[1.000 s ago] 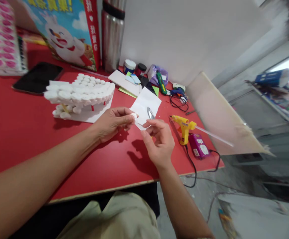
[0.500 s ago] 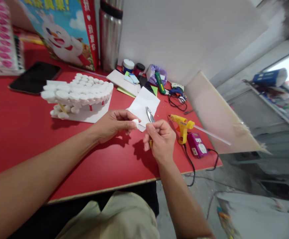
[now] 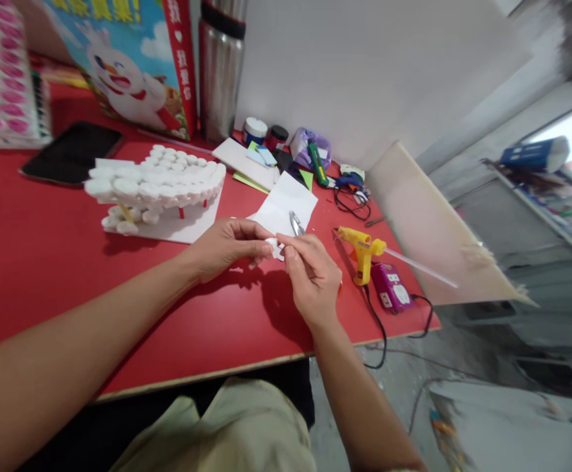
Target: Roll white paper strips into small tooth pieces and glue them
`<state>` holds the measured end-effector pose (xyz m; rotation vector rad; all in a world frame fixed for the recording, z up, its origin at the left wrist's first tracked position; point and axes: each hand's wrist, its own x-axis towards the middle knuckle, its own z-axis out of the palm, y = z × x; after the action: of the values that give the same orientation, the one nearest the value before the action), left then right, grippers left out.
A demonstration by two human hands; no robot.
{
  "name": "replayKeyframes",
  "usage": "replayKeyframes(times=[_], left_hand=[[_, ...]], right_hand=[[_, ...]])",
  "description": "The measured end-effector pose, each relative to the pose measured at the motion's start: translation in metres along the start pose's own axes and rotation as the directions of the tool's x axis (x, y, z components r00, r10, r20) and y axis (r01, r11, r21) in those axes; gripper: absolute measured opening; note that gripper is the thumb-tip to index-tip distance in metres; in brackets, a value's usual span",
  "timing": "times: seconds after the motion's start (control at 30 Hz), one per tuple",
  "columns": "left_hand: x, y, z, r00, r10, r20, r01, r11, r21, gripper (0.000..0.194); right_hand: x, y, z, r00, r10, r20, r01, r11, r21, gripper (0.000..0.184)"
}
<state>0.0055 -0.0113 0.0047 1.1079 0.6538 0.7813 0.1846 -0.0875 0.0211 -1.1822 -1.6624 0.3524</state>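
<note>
My left hand [image 3: 229, 249] pinches a small, rounded white piece [image 3: 274, 248] between thumb and fingers. My right hand [image 3: 313, 272] is closed in a pinch at the right side of the same piece, its fingertips touching it. What the piece is made of cannot be made out. Just beyond the right fingers, the silver jaws of a plier-like tool [image 3: 296, 224] rest by a folded sheet of white paper [image 3: 288, 196]; its handles are hidden by my hand. To the left stands a white model [image 3: 158, 183] of many rounded lumps, raised on red posts above a white base.
A yellow glue gun [image 3: 363, 252] and a purple power socket [image 3: 391, 288] with cords lie at right. Behind are a green cutter [image 3: 318, 164], small jars [image 3: 255, 130], a steel bottle [image 3: 220, 78], a picture box [image 3: 128, 72] and a black phone [image 3: 73, 152]. A pale board [image 3: 443, 236] leans at right.
My right hand was apart from the white piece, first with fingers loosely spread, then pinched together. It has moved left, and its fingertips now meet the piece. My left hand keeps its hold.
</note>
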Motion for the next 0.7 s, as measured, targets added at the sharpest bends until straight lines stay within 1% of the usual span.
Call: replayKeyframes(times=[0.13, 0.23, 0.47, 0.63, 0.7], left_hand=[[-0.001, 0.003, 0.001, 1.000, -0.006, 0.000, 0.006, 1.000, 0.017, 0.026], [-0.002, 0.006, 0.002, 1.000, 0.005, 0.002, -0.005, 0.999, 0.036, 0.023], [-0.003, 0.006, 0.004, 1.000, -0.017, 0.006, 0.016, 0.998, 0.068, 0.018], [-0.001, 0.001, 0.000, 1.000, -0.026, 0.011, 0.024, 0.988, 0.152, 0.023], [-0.001, 0.000, -0.002, 1.000, -0.013, 0.011, 0.011, 0.986, 0.166, 0.025]], right_hand=[[-0.001, -0.001, 0.000, 0.998, -0.043, 0.038, 0.043, 0.999, -0.023, 0.029], [-0.001, -0.002, 0.000, 0.997, -0.072, 0.038, 0.073, 0.997, -0.035, 0.029], [-0.001, 0.005, 0.000, 0.978, -0.204, 0.040, 0.207, 0.972, -0.107, 0.031], [-0.003, 0.010, 0.003, 0.947, -0.310, 0.084, 0.321, 0.929, -0.187, 0.038], [-0.002, 0.009, 0.003, 0.943, -0.323, 0.083, 0.333, 0.927, -0.170, 0.040]])
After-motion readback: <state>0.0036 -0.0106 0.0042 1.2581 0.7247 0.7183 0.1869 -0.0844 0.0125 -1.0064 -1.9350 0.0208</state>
